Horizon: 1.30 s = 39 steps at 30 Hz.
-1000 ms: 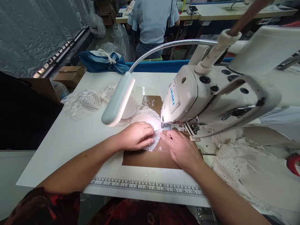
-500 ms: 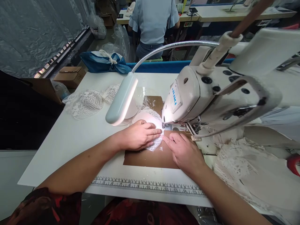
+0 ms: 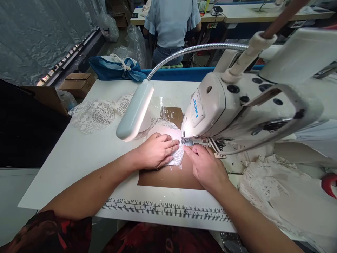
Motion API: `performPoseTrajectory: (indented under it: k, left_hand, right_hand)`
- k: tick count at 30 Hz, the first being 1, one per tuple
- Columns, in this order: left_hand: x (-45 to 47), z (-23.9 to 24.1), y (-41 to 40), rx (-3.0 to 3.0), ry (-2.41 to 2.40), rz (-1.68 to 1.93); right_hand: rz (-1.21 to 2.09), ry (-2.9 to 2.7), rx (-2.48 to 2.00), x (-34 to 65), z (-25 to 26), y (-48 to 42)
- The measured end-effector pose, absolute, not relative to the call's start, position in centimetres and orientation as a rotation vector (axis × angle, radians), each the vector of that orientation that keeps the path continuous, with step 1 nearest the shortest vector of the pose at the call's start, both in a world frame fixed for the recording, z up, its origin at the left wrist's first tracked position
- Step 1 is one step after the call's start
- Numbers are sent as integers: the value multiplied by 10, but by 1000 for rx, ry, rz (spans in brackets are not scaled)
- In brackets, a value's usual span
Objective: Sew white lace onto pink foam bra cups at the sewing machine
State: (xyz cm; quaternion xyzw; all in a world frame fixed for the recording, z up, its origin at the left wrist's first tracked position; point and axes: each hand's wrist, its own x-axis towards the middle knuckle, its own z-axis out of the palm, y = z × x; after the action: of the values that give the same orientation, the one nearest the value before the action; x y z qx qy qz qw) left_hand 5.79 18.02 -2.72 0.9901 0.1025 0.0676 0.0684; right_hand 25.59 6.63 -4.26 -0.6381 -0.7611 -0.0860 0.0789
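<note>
A white lace bra cup (image 3: 164, 130) lies under the head of a sewing machine (image 3: 204, 105), its right edge at the needle area. My left hand (image 3: 158, 150) rests flat on the cup, fingers stretched toward the needle, pressing it down. My right hand (image 3: 206, 165) is just right of the cup. Its foremost fingertip meets the lace edge close below the presser foot, and its other fingers are curled in. How the lace sits between those fingertips is partly hidden. Beneath the cup and both hands lies a brown sheet (image 3: 160, 178).
A lamp (image 3: 135, 110) on a bendable neck hangs left of the machine head. More lace pieces (image 3: 94, 116) lie at left, and lace fabric (image 3: 271, 186) is heaped at right. A ruler strip (image 3: 165, 210) runs along the front edge. Another person (image 3: 172, 24) sits beyond the table.
The lace cup has turned and shifted slightly away from me, its lower tip moving up. My right hand has moved a little forward with the edge; my left hand stays on the cup.
</note>
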Motion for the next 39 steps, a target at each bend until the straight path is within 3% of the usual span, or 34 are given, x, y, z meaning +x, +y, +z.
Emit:
performPoseTrajectory:
  k: [12,39]
  left_hand:
    - [54,-27,176,2874,154,257]
    - [48,-25,180,2938,30,117]
  right_hand:
    - [159,-2442,-1555,267,-37,58]
    - [222,-2454,-1436,269,-36,54]
